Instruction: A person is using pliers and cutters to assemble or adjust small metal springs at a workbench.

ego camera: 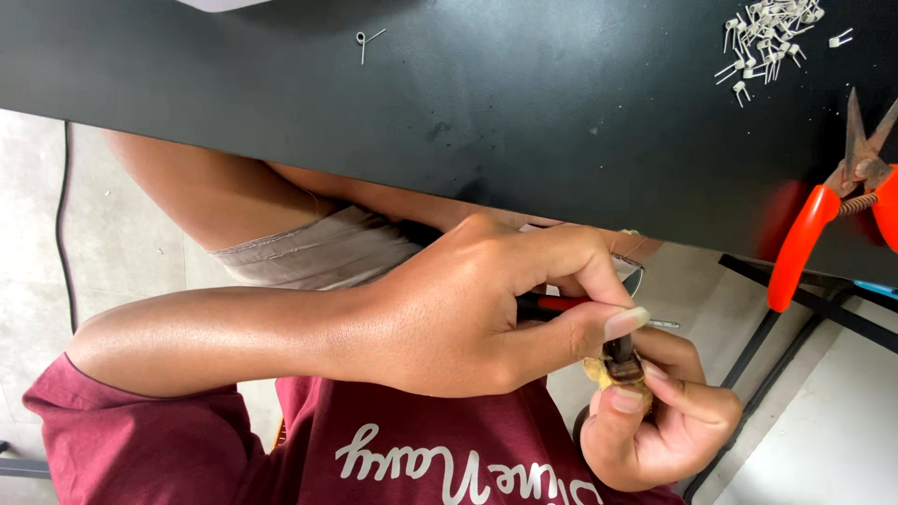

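The surface [486, 103] is black, matt and a bit dusty. The cutters [847, 196] have bare grey metal blades and shiny orange plastic handles. The little wire coils [769, 37] look like pale metal. The shirt [421, 449] is soft dark red cloth.

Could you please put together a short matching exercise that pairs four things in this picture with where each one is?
Things:
1. cutters with orange handles
2. heap of small wire coils
3. single wire coil
4. small dark part

Places:
A. alone on the black table, near its far edge, towards the left of the picture
B. pinched between the fingers of both hands, below the table edge
C. on the table at the right edge of the picture
D. piled at the top right corner of the table

Pairs: 1-C, 2-D, 3-A, 4-B
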